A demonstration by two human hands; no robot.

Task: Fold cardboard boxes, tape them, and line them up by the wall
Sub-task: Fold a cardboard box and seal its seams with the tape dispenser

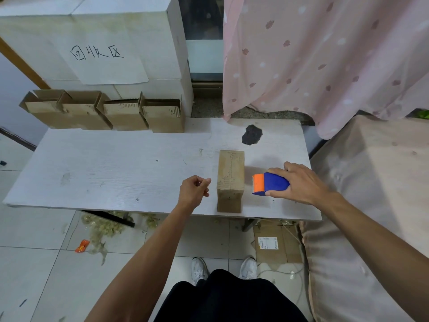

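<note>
A small closed cardboard box [230, 180] stands on the white table [116, 168], near its front edge. My right hand [299, 182] grips a blue and orange tape dispenser [269, 184] just to the right of the box, the orange end facing it. My left hand [195, 188] hovers a little left of the box, fingers loosely curled, holding nothing. Several open cardboard boxes [104, 110] stand in a row at the table's back left, against large white cartons.
White cartons [104, 43] with a handwritten paper sign rise behind the row. A dark patch [251, 135] marks the table top. A pink curtain [325, 61] hangs at the right, a covered surface [371, 194] beside the table. Flat cardboard [276, 245] and scraps lie on the floor.
</note>
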